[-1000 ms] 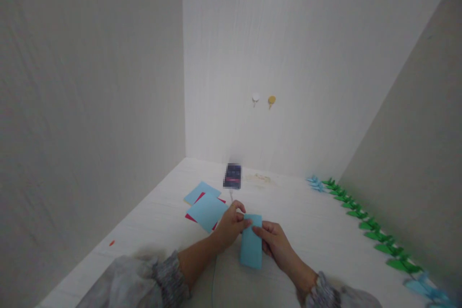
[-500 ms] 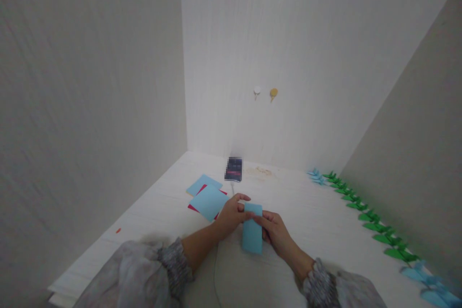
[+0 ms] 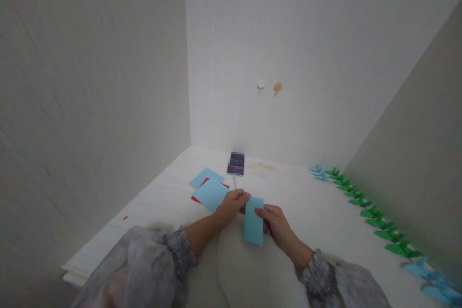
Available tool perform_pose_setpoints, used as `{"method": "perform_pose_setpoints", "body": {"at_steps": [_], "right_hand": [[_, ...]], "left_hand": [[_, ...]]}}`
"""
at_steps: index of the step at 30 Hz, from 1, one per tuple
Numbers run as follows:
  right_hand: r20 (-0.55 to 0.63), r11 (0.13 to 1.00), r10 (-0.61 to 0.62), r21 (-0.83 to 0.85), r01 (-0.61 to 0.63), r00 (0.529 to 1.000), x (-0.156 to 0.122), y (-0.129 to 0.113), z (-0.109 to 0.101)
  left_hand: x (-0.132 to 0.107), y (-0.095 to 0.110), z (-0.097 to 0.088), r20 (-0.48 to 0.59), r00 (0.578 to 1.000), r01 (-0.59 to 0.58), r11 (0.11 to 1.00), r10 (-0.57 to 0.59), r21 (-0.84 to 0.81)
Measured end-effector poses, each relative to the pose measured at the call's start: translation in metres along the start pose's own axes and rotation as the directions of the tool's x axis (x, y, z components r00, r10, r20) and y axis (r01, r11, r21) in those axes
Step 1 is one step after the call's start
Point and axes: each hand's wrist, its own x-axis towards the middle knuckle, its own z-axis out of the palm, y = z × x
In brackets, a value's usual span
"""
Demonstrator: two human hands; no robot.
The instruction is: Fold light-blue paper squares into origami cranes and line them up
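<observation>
A light blue sheet of paper (image 3: 254, 227), folded into a tall narrow rectangle, is held up above the table between both hands. My left hand (image 3: 233, 206) pinches its upper left corner between thumb and fingers. On the other side, my right hand (image 3: 276, 224) grips the right edge, its thumb flat on the front and the fingers behind, partly hidden by the paper. Just beyond my left hand lie loose square sheets: a light blue sheet (image 3: 210, 194) over red paper (image 3: 195, 199), with another light blue sheet (image 3: 206, 176) farther back.
A phone (image 3: 236, 163), blurred out, leans near the back wall with a white cable (image 3: 217, 260) running toward me. Folded green paper pieces (image 3: 375, 214) line the right side, with blue ones (image 3: 420, 267) at both ends. A small red scrap (image 3: 125, 218) lies left. Two hooks (image 3: 277, 87) hang on the wall.
My left thumb has moved off the front of the folded paper to its upper left corner. My right hand keeps its grip. The whole view has shifted slightly.
</observation>
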Motion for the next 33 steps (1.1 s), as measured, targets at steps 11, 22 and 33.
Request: {"method": "perform_pose_setpoints", "body": {"at_steps": [11, 22, 33], "right_hand": [[-0.063, 0.994, -0.001, 0.107, 0.008, 0.998, 0.002, -0.001, -0.001], [-0.126, 0.992, -0.029, 0.121, 0.044, 0.992, 0.003, -0.001, -0.005], [-0.069, 0.973, -0.123, 0.19, 0.135, 0.99, -0.006, -0.012, 0.009]], "left_hand": [[-0.001, -0.003, -0.001, 0.062, 0.997, 0.046, 0.999, -0.047, 0.01], [-0.004, -0.001, -0.001, 0.045, 0.997, 0.064, 0.996, -0.067, 0.066], [-0.003, -0.006, -0.002, 0.048, 0.998, 0.034, 0.997, -0.031, -0.064]]}}
